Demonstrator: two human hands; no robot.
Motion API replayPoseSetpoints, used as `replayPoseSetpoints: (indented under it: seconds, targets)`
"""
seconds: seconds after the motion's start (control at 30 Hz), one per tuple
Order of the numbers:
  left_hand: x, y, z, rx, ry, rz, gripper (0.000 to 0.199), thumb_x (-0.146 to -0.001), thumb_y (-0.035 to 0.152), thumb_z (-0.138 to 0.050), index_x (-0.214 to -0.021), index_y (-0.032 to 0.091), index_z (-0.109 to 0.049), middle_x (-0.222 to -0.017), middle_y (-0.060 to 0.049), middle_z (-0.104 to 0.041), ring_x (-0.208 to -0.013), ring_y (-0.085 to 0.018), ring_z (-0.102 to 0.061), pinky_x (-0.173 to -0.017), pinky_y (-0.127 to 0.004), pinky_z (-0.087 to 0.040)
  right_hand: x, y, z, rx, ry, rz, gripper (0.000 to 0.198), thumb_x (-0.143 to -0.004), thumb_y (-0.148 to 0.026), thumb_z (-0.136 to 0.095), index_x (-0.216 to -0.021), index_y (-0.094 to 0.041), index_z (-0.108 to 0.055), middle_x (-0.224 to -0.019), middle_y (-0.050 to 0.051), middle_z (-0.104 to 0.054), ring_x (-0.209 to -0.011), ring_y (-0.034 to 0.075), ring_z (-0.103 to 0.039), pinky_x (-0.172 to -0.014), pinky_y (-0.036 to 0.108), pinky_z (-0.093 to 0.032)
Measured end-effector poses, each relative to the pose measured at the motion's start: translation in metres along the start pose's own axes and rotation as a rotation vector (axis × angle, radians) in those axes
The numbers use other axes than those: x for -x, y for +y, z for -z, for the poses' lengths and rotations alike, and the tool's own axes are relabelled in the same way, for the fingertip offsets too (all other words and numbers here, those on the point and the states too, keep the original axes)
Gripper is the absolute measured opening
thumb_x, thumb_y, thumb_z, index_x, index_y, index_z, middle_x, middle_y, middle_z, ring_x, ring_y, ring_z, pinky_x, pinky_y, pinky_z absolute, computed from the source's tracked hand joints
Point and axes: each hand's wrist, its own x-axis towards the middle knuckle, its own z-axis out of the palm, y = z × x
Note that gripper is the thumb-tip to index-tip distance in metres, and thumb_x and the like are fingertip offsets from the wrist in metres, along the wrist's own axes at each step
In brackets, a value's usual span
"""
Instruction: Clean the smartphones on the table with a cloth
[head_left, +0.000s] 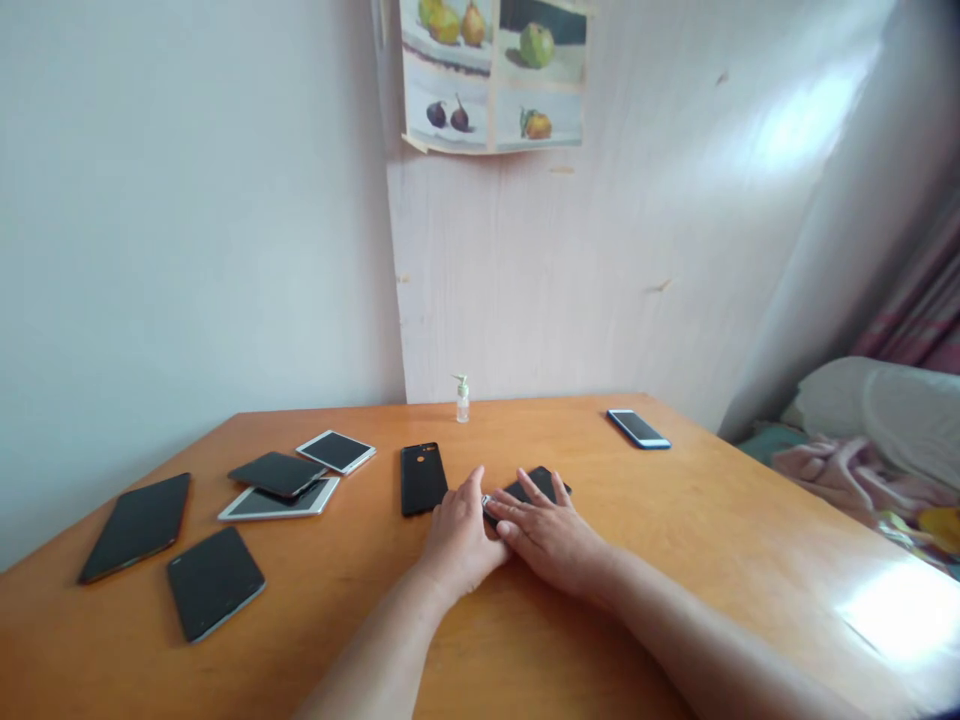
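A black phone (541,482) lies flat on the wooden table (337,620), partly covered by my right hand (551,540). That hand rests on it palm down with the fingers spread. Close by on the left, my left hand (465,540) is open, its thumb and forefinger apart at the phone's near left end. Whether it touches the phone is hard to see. Between the hands shows a small white patch (487,500) that I cannot make out. Just beyond my left hand lies a black phone case (424,480) with a camera cut-out.
Several tablets and phones lie at the left, including a black tablet (139,525), another dark tablet (215,582) and a white-framed tablet (336,452). A small pump bottle (463,402) stands at the back edge. A blue-edged phone (637,429) lies at the far right.
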Motion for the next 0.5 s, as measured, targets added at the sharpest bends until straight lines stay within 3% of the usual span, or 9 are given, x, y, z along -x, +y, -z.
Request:
replayPoseSetpoints:
  seconds: [0.17, 0.23, 0.3, 0.43, 0.5]
  targets:
    - [0.0, 0.0, 0.0, 0.008, 0.007, -0.016, 0.097, -0.064, 0.036, -0.072, -0.148, 0.014, -0.029, -0.129, -0.017, -0.059, -0.12, -0.035, -0.052, -0.102, -0.043, -0.035, -0.01, 0.036, 0.007, 0.087, 0.052, -0.328, 0.053, -0.103, -0.047, -0.022, -0.151, -0.03, -0.036, -0.155, 0.004, -0.04, -0.15, 0.033, -0.007, -0.109, 0.074, 0.006]
    - [0.0, -0.001, 0.0, 0.004, 0.009, -0.023, 0.096, -0.065, 0.036, -0.072, -0.148, 0.014, -0.029, -0.127, -0.016, -0.06, -0.119, -0.034, -0.053, -0.102, -0.043, -0.035, -0.01, 0.041, 0.008, 0.082, 0.065, -0.389, 0.053, -0.102, -0.046, -0.024, -0.151, -0.029, -0.036, -0.155, 0.005, -0.039, -0.15, 0.034, -0.007, -0.108, 0.074, 0.007]
    - [0.0, -0.003, -0.001, -0.011, 0.009, -0.036, 0.095, -0.066, 0.036, -0.071, -0.148, 0.014, -0.028, -0.124, -0.016, -0.061, -0.118, -0.033, -0.054, -0.101, -0.043, -0.036, -0.007, 0.031, 0.007, 0.054, 0.071, -0.317, 0.052, -0.102, -0.045, -0.024, -0.151, -0.031, -0.037, -0.155, 0.004, -0.041, -0.15, 0.034, -0.009, -0.108, 0.074, 0.008]
    - [-0.002, -0.005, -0.003, -0.074, 0.016, -0.051, 0.09, -0.07, 0.035, -0.067, -0.147, 0.01, -0.028, -0.122, -0.018, -0.062, -0.117, -0.034, -0.054, -0.099, -0.042, -0.038, -0.003, -0.001, 0.002, -0.026, 0.077, -0.001, 0.046, -0.103, -0.045, -0.025, -0.146, -0.041, -0.042, -0.15, -0.001, -0.047, -0.148, 0.03, -0.017, -0.111, 0.07, 0.004]
    - [-0.003, -0.005, -0.004, -0.087, 0.014, -0.051, 0.089, -0.07, 0.036, -0.067, -0.147, 0.011, -0.029, -0.122, -0.017, -0.062, -0.117, -0.034, -0.055, -0.099, -0.041, -0.038, -0.006, 0.0, 0.003, -0.008, 0.119, -0.023, 0.042, -0.102, -0.045, -0.031, -0.138, -0.041, -0.053, -0.146, -0.002, -0.052, -0.146, 0.028, -0.024, -0.113, 0.065, 0.001]
